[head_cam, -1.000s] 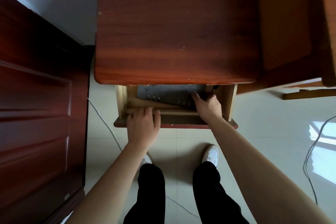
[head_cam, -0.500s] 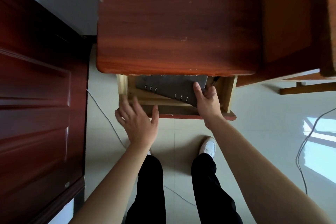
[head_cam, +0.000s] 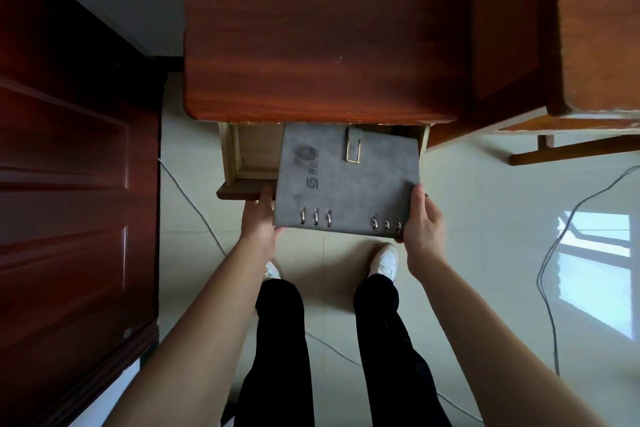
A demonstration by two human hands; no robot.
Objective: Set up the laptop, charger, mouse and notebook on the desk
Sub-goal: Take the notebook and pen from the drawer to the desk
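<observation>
lifted since the earlier frame, notebook [head_cam: 346, 180] now clear of open drawer [head_cam: 242, 163], gripped by left hand [head_cam: 259, 218] and right hand [head_cam: 424, 222] below bare table [head_cam: 325, 28]; placement remains.

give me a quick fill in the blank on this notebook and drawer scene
1. The notebook is held by ____ hands.
2. Its cover is ____ in colour.
3. The drawer under the desk is ____.
4. The rings sit along the edge ____ the person.

Missing words: both; grey; open; nearest
</observation>
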